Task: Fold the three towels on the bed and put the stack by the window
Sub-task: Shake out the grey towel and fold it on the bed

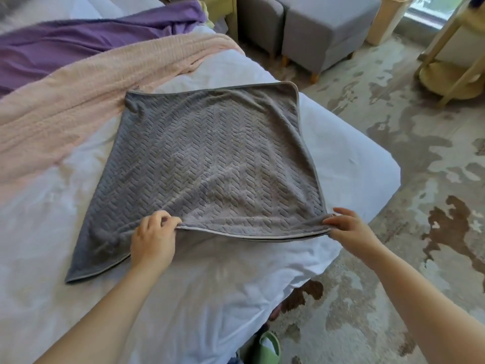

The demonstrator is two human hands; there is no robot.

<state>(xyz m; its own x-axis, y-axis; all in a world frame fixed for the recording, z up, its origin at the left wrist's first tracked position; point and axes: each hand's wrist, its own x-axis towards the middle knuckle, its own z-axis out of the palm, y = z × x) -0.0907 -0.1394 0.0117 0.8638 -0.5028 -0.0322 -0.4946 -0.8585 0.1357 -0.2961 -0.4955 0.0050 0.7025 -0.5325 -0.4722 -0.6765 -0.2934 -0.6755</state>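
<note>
A grey towel with a woven herringbone texture lies spread on the white bed, its top layer doubled over the lower one. The left hand pinches the near edge of that top layer, fingers curled round the hem. The right hand pinches the near right corner between thumb and fingertips. The edge between them is lifted slightly off the sheet. Beyond the grey towel, a pink towel and a purple towel lie unfolded across the bed. Grey ottomans stand on the patterned floor near the window.
</note>
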